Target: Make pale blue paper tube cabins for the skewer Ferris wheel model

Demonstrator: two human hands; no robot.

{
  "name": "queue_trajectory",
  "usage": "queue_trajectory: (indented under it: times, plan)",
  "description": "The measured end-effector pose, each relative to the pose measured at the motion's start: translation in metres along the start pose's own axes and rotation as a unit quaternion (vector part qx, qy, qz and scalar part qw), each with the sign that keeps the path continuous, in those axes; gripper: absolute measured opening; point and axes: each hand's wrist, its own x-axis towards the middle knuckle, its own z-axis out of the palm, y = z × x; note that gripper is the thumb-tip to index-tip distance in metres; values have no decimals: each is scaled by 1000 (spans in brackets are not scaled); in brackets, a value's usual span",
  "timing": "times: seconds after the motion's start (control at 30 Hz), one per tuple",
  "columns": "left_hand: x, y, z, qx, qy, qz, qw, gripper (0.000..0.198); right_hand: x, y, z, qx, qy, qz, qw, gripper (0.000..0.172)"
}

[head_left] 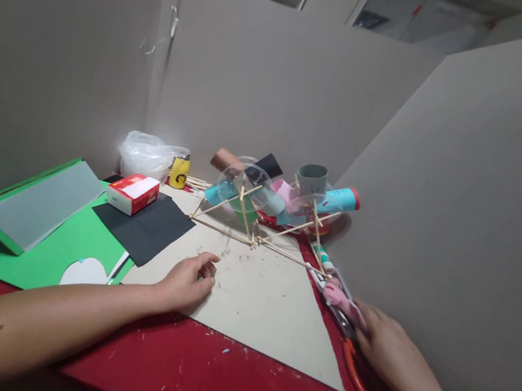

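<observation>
My left hand (189, 282) rests on the pale board (265, 311), fingers loosely curled and apart with nothing in them. At the right edge of the table, my right hand (381, 341) closes round the end of a pink tool (341, 297), whose exact kind is unclear. Just under it lies a tool with orange handles (366, 386) and a metal head, partly covered by the hand. Beyond both hands stands a model of thin wooden sticks (222, 228), clear plastic discs (260, 199) and coloured paper tubes (312, 179).
On the left lie green sheets (54, 220), a black sheet (146, 229) and a red-and-white box (133, 193). A plastic bag (145, 155) and a yellow container (179, 170) stand behind. Grey partitions (272, 76) enclose the red-covered table (131, 361).
</observation>
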Motion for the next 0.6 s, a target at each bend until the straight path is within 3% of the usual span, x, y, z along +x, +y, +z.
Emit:
queue_trajectory:
  times: [0.13, 0.27, 0.43, 0.6]
  plan:
    - [0, 0, 0, 1, 3, -1, 1000, 41, -6, -39, -4, -35, -20, -75, 996, 40]
    - [-1, 0, 0, -2, -1, -1, 1000, 42, -5, -113, -7, 11, 14, -190, 982, 35]
    - [-1, -2, 1, -2, 4, 5, 1000, 41, 2, -200, 0, 106, -62, -276, 953, 35]
    - [0, -10, 4, -28, 10, 6, 1000, 43, 8, -241, 20, 162, -144, -323, 921, 37]
